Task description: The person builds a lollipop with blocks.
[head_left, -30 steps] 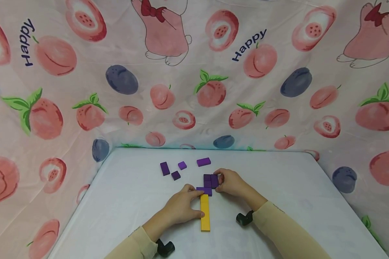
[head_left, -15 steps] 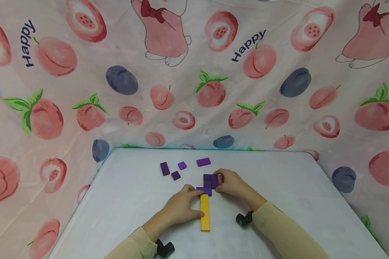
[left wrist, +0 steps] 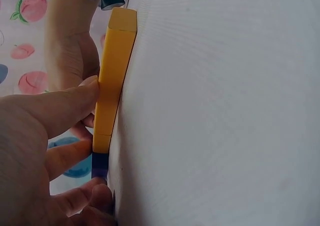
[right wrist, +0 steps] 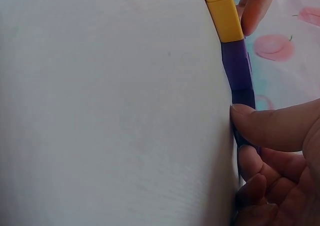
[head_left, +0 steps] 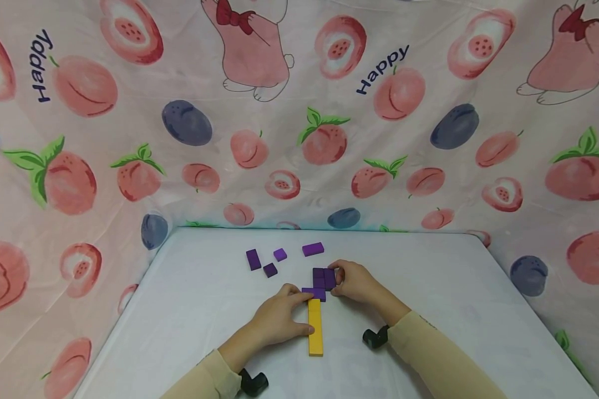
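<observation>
While two hands work over the white desk (head_left: 429, 277), the head view shows a yellow bar (head_left: 315, 332) touching, at its far end, a crosswise purple block (head_left: 321, 292). The left hand (head_left: 278, 316) has a loose grip, thumb against the bar's left side. Beyond the bar, slightly right, the right hand (head_left: 356, 281) pinches the outer dark block (head_left: 330, 279), beside the inner dark block (head_left: 318, 275). Loose purple pieces (head_left: 313, 249) lie farther beyond the bar.

In the left wrist view, the bar looks stiff, smooth and probably light; its long sides suit fingertips.

In the right wrist view, beyond the bar's end, the thumb presses a dark block's side; such small blocks likely slide easily, so low, gentle holds suit them.
</observation>
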`<action>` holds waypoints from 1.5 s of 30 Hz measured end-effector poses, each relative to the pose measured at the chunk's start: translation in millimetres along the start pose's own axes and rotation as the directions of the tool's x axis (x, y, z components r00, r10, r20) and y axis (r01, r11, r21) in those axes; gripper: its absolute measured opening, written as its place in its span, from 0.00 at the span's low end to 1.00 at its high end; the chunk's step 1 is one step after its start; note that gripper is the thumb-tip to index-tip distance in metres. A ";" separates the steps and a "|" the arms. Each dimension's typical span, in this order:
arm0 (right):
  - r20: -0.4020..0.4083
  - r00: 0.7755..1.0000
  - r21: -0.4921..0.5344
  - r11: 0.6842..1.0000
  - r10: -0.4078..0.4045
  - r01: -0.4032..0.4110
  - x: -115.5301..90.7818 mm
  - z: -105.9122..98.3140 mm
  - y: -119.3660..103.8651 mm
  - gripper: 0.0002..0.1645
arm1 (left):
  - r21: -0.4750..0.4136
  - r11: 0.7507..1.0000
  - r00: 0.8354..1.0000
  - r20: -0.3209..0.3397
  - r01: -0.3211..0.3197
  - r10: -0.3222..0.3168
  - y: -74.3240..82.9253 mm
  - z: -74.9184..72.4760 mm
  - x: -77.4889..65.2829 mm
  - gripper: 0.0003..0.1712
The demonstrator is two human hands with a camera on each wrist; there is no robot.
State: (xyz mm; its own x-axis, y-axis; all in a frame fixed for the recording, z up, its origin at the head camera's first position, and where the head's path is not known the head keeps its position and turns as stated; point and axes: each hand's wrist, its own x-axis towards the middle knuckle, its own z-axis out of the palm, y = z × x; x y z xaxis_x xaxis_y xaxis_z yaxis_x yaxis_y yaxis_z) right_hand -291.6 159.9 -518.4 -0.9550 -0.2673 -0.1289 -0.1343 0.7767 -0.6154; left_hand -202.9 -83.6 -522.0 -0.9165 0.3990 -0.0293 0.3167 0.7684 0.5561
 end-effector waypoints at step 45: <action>-0.043 0.999 -0.006 1.000 0.017 -0.018 -2.3 5.3 1.3 0.37 | -0.276 0.960 0.999 0.021 0.036 -0.032 -21.3 -15.9 5.4 0.35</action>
State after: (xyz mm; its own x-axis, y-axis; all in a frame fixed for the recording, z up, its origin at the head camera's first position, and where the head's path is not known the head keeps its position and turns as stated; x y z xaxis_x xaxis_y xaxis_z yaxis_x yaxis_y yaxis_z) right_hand -288.2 158.5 -523.1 -0.9677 -0.2290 -0.1059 -0.1192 0.7850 -0.6080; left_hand -218.5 -105.8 -520.8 -0.9208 0.3848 -0.0644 0.2034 0.6142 0.7625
